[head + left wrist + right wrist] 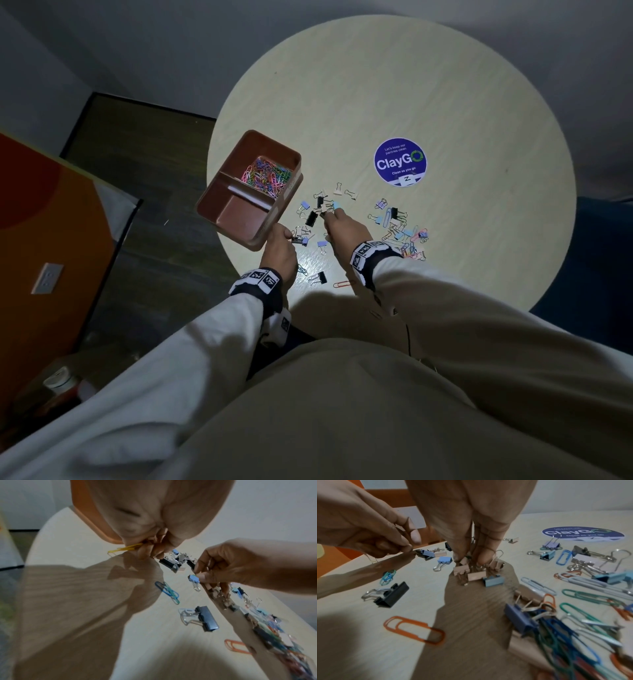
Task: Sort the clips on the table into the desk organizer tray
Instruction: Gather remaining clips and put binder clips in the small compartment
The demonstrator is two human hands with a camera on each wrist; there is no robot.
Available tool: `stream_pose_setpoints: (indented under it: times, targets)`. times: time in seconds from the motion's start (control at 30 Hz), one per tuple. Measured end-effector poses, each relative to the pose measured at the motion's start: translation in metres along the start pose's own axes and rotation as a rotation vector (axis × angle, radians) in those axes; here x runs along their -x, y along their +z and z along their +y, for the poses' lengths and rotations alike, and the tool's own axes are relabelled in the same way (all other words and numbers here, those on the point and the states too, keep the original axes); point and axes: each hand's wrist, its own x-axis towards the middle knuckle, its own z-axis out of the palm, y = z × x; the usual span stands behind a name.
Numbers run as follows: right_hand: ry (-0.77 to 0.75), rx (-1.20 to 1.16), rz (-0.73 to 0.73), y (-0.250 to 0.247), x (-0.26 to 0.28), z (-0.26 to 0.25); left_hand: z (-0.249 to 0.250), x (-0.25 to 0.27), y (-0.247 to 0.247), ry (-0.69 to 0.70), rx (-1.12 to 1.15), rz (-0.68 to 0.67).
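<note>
The brown organizer tray (239, 219) overhangs the round table's left edge; its far compartment holds coloured paper clips (267, 174). My left hand (289, 236) hovers just right of the tray, fingers curled round a yellow paper clip (123, 549). My right hand (330, 216) reaches down into a cluster of small beige binder clips (476, 574), its fingertips (482, 559) pinching one of them. A blue binder clip (193, 579) lies beside its thumb. Binder clips and paper clips lie scattered between and around both hands.
A black binder clip (392, 595) and an orange paper clip (414, 630) lie near the table's front edge. A dense pile of mixed clips (407, 236) sits to the right of my right wrist. A round blue ClayGo sticker (399, 161) is farther back.
</note>
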Motion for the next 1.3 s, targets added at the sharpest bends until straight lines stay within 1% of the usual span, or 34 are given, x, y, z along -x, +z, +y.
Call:
stream_pose_setpoints:
  times: [0.07,0.13,0.2,0.27,0.37,0.43,0.47,0.5,0.6,0.67,0.73,0.83,0.9,1.0,1.1,1.17,1.23,1.3]
  targets:
    - [0.013,0.019,-0.010,0.000,0.002,0.000,0.002,0.002,-0.001,-0.011,0.066,0.018]
    - [0.026,0.026,-0.030,-0.001,0.003,-0.001,0.003,0.001,0.000,0.016,0.100,0.029]
    - [0.010,0.038,-0.031,-0.003,0.004,0.000,0.006,-0.001,0.000,0.038,0.138,0.019]
    - [-0.013,0.031,-0.013,-0.004,0.003,0.000,0.009,-0.004,0.000,0.052,0.223,0.011]
    - [0.018,-0.104,0.009,-0.004,0.000,-0.001,0.010,-0.006,0.001,0.039,0.356,-0.010]
    - [0.024,-0.258,-0.021,-0.004,0.002,-0.003,0.010,-0.010,0.002,0.011,0.448,-0.025]
    - [0.014,-0.298,-0.026,-0.003,0.004,-0.005,0.011,-0.011,0.003,0.009,0.487,-0.033]
    - [0.010,-0.324,-0.031,-0.003,0.007,-0.007,0.011,-0.012,0.003,0.007,0.499,-0.028]
    - [0.065,-0.475,-0.084,-0.005,0.019,-0.013,0.014,-0.012,0.004,-0.004,0.497,0.018]
    - [0.076,-0.517,-0.120,-0.002,0.024,-0.017,0.013,-0.013,0.007,-0.046,0.547,0.056]
    - [0.071,-0.479,-0.154,0.003,0.026,-0.023,0.009,-0.013,0.010,-0.058,0.591,0.068]
    - [0.007,-0.392,-0.220,0.013,0.031,-0.031,0.003,-0.011,0.008,-0.011,0.470,0.048]
    - [-0.030,-0.314,-0.250,0.016,0.033,-0.033,-0.002,-0.007,0.003,0.061,0.328,0.007]
    - [-0.051,-0.191,-0.234,0.017,0.036,-0.041,-0.004,-0.002,-0.005,0.124,0.193,-0.035]
    - [-0.073,-0.117,-0.216,0.018,0.035,-0.049,-0.008,0.001,-0.010,0.138,0.179,-0.014]
    - [-0.082,-0.093,-0.193,0.020,0.033,-0.053,-0.008,0.003,-0.014,0.148,0.110,0.015]
    - [-0.089,-0.053,-0.174,0.021,0.033,-0.057,-0.009,0.004,-0.017,0.179,-0.022,0.051]
    - [-0.091,-0.012,-0.177,0.024,0.031,-0.058,-0.014,0.007,-0.016,0.221,-0.204,0.061]
